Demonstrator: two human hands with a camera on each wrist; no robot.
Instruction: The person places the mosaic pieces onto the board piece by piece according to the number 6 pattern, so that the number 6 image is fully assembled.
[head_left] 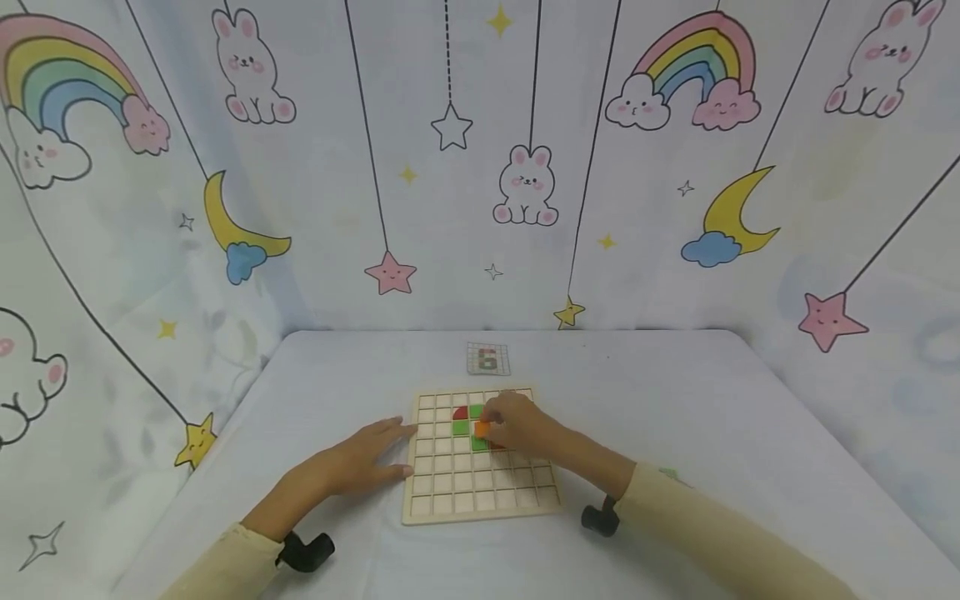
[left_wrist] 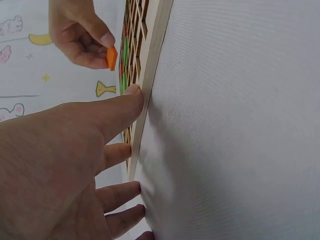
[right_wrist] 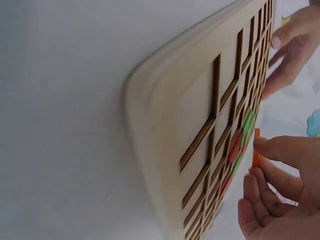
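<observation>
- An orange tile [head_left: 482, 430] is held just above the middle of the gridded board [head_left: 443, 503], among green tiles [head_left: 461, 427] and red pieces [head_left: 461, 413].
- Its thin edge is seen as a narrow strip, about parallel to the board's face; which side is longer cannot be told, because part is covered by fingers.
- By the right hand [head_left: 517, 422] the tile is pinched between thumb and fingertips; this forearm is directed inward from the lower right.
- The left hand [head_left: 369, 458] is spread, with nothing gripped; the board's left edge is touched by its thumb.
</observation>
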